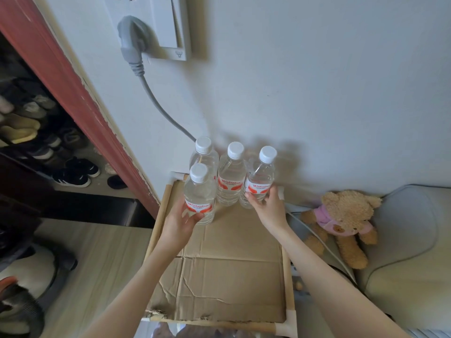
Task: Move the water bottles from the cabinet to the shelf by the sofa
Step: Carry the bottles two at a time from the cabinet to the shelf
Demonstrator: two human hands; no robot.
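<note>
Four water bottles (230, 176) stand at the back of the shelf (286, 269), close to the wall (317, 81). The left hand (177, 222) wraps its fingers round the front bottle (199, 196). The right hand (268, 206) holds the right bottle (258, 179), close to the shelf's right edge. The cardboard (227, 272) in front lies bare. The red labels are too blurry to read. A teddy bear (341, 220) sits on the sofa (410, 264) beside the shelf.

Counted: four water bottles (230, 176), four white caps (235, 150), two hands (178, 222), one teddy bear (341, 223), one wall plug (131, 37).
</note>
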